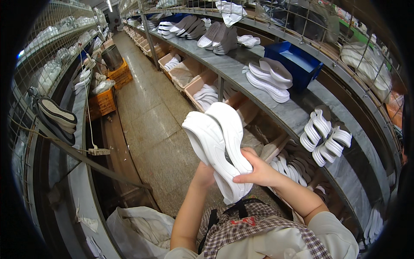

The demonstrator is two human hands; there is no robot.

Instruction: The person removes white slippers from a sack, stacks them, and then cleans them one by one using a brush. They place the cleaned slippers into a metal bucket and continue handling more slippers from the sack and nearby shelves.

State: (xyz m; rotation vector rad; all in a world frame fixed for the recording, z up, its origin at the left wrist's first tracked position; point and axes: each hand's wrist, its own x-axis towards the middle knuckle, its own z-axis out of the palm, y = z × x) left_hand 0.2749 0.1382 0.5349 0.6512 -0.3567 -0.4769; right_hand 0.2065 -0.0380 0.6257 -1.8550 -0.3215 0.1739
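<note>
**White soles held as a pair in the aisle**

White moulded plastic fills the middle of the view: a pair of white shoe soles (220,146) held upright, one laid against the other, treads facing left and up. The right hand (258,172) is clamped over the near end of the pair, thumb across the front and fingers curled behind. The left hand (205,175) sits under and behind the soles — mostly hidden, so I cannot tell whether its fingers are closed on them or only propping them.

The pair is in mid-air above the tiled floor (151,116), level with the long grey shelf (276,108) on the right but not touching it. On that shelf lie other white soles — a flat stack (269,80) beside a blue bin (293,60), and a loose cluster (325,136) nearer. Pale crates (189,73) under the shelf hold more. A white sack (138,228) slumps at the near left.

As a judgement: the two soles look already matched and gathered, yet not set down anywhere; placing them is what remains.
</note>
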